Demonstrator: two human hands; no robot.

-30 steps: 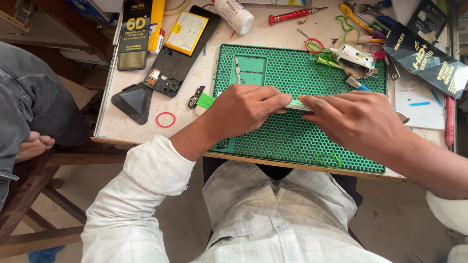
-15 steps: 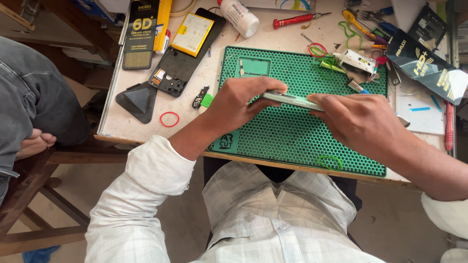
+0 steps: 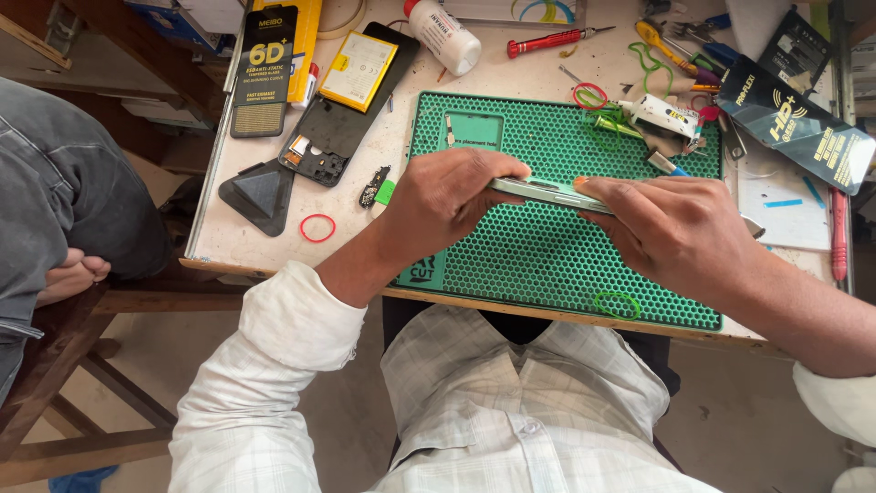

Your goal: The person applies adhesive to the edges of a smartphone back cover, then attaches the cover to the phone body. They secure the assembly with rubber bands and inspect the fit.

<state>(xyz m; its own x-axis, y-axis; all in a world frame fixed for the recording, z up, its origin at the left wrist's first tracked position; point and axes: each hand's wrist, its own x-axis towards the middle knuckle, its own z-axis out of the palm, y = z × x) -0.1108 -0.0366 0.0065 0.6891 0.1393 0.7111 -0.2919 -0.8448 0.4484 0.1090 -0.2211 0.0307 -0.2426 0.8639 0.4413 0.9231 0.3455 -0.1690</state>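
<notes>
Both the left hand (image 3: 452,196) and right hand (image 3: 671,228) pinch the thin, rigid, likely slippery and fragile pale-green phone (image 3: 547,192) by its long edges, fingers pressed together.

— The green mat (image 3: 547,265)?
— Rubbery, matt, dimpled all over.
— The phone (image 3: 538,192) in the hands?
— Smooth, pale, with a glossy edge.
— And the table (image 3: 265,246)?
— Worn, scuffed, dull top. The shirt (image 3: 511,411) is soft checked cloth.

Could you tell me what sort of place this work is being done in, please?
Probably a phone repair bench: both hands grip a thin phone over a green honeycomb work mat, with a red screwdriver and an opened phone back nearby.
</notes>
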